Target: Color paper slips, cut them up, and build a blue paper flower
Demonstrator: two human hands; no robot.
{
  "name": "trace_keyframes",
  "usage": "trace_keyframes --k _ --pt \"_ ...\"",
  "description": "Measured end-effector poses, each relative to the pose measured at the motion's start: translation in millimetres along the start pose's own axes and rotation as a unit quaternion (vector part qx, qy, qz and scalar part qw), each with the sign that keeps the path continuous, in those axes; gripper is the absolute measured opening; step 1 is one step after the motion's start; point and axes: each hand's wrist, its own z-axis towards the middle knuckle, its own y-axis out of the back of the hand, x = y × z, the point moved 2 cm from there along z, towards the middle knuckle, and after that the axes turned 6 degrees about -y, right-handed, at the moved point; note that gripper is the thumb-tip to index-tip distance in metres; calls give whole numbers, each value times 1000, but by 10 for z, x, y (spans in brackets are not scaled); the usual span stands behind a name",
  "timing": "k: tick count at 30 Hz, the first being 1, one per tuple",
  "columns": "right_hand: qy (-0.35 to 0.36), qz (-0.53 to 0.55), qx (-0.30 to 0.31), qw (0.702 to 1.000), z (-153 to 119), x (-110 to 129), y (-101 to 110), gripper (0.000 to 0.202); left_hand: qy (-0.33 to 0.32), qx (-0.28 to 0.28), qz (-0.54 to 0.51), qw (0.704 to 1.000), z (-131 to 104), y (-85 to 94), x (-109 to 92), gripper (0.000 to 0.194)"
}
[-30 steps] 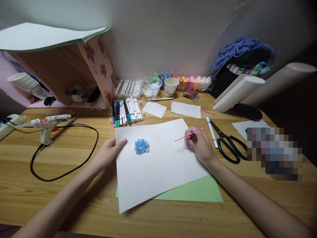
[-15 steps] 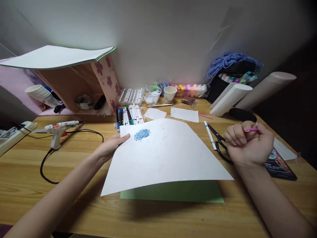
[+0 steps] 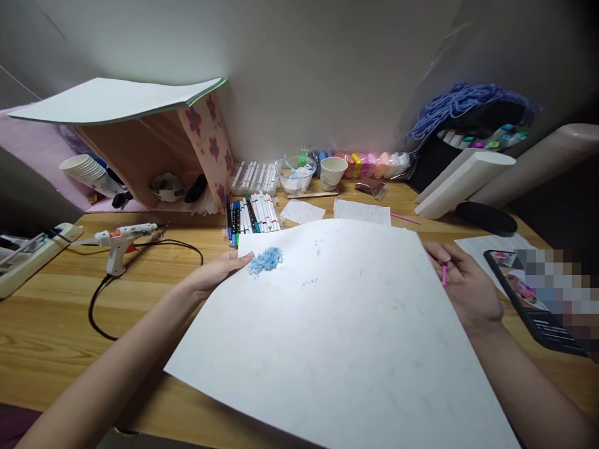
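A large white sheet of paper (image 3: 355, 337) is raised over the table, its near edge hanging low and out of view. My left hand (image 3: 219, 271) grips its left edge, thumb on top and fingers hidden beneath. Close to that thumb lies a small heap of blue and white bits (image 3: 266, 260); finer specks are scattered further right on the paper. At the right edge is my right hand (image 3: 468, 290), fingers curled, with a thin pink stick (image 3: 444, 274) held in them. Its fingertips meet the paper's edge and are partly hidden.
On the left lie a glue gun (image 3: 122, 243) with its black cable and a power strip (image 3: 32, 262). Markers (image 3: 255, 212), a bowl (image 3: 296, 178) and a paper cup (image 3: 333, 173) stand behind the sheet. A phone (image 3: 538, 305) lies right of my right hand.
My right hand has come down and left to the paper's right edge. The sheet has spread rightward and tilted towards me, covering the green sheet and scissors. The view has shifted slightly.
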Motion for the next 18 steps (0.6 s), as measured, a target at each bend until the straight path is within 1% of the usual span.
trace_keyframes --k 1,2,4,5,7,8,10,12,15,16,18 --pt "-6 -12 3 1000 -28 9 -16 35 8 11 4 1000 11 45 -12 29" --pt "-16 -14 6 1000 -56 13 -30 35 3 10 21 1000 22 100 -40 31" --pt "-49 1 24 998 -111 0 -63 37 -27 0 83 996 41 214 -139 34" --pt "-73 11 46 996 -138 -17 -85 38 -45 1 125 991 50 260 -204 35" --pt "-111 27 122 986 -193 -64 -138 43 -70 11 223 972 77 320 -349 36" --pt "-120 29 169 978 -218 -91 -163 45 -83 19 282 956 100 331 -424 36" --pt "-141 12 254 957 -259 -158 -198 47 -130 35 384 914 171 313 -568 35" --pt "-176 -31 297 938 -279 -237 -210 48 -175 23 477 861 277 270 -674 37" --pt "-240 -96 324 910 -288 -330 -217 49 -243 -3 558 793 448 170 -726 38" --pt "-243 -114 325 907 -285 -340 -218 49 -264 -15 570 778 489 135 -714 33" --pt "-219 -146 305 915 -271 -337 -209 48 -315 -59 577 751 515 65 -657 20"
